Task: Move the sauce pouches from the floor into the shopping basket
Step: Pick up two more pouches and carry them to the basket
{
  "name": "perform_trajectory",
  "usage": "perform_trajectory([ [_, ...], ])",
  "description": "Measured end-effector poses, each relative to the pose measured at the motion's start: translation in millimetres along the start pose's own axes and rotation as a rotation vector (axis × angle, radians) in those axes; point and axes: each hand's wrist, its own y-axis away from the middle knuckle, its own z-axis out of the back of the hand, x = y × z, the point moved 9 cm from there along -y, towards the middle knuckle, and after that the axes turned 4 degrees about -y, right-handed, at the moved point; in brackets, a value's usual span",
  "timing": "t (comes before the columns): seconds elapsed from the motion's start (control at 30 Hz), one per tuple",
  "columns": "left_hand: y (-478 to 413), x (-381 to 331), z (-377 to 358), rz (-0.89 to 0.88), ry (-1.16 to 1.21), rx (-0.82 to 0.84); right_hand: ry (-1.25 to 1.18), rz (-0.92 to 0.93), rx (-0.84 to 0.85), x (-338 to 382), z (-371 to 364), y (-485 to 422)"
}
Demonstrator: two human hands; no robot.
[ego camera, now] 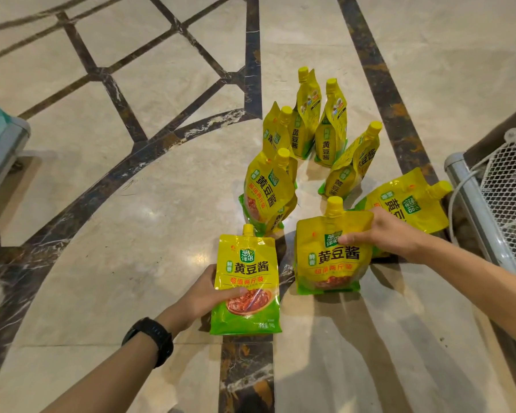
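Two pouches are in hand. The left hand (209, 293) grips the near-left pouch (246, 281) at its lower left edge, thumb across the front, with a black watch (149, 341) on the wrist. The right hand (379, 231) pinches the upper right corner of the near-right pouch (331, 263), arm reaching in from the right. Both pouches are yellow-green, upright and spout up, low over the marble floor (131, 234). Further pouches (331, 129) cluster beyond. A mesh basket (507, 189) sits far right.
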Motion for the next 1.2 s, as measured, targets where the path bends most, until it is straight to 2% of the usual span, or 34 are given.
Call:
perform_trajectory([
  [0.13, -0.1, 1.4, 0.2, 0.014, 0.006, 0.003, -0.103, -0.125, 0.049, -35.4, -18.5, -5.2],
  [0.33, 0.9, 1.4, 1.5, 0.032, -0.008, -0.003, -0.233, -0.189, -0.117, -70.1, -32.2, -25.5],
  [0.47, 0.8, 2.2, 1.5, 0.041, -0.003, -0.006, -0.3, -0.256, -0.082, -89.0, -45.7, -24.4],
  [0.6, -0.7, 5.7, 2.5, 0.047, -0.003, -0.008, -0.396, -0.344, -0.155, -122.1, -49.0, -16.1],
  [0.67, -1.0, 6.1, 2.6, 0.039, -0.006, -0.01, -0.43, -0.375, -0.131, -131.2, -53.2, -13.6],
  [1.0, -1.3, 7.3, 2.9, 0.041, -0.002, -0.009, -0.492, -0.413, -0.005, -136.8, -68.9, -5.0],
  [1.2, -1.3, 7.9, 2.8, 0.054, 0.002, -0.021, -0.551, -0.389, -0.069, -146.2, -80.5, -0.4],
])
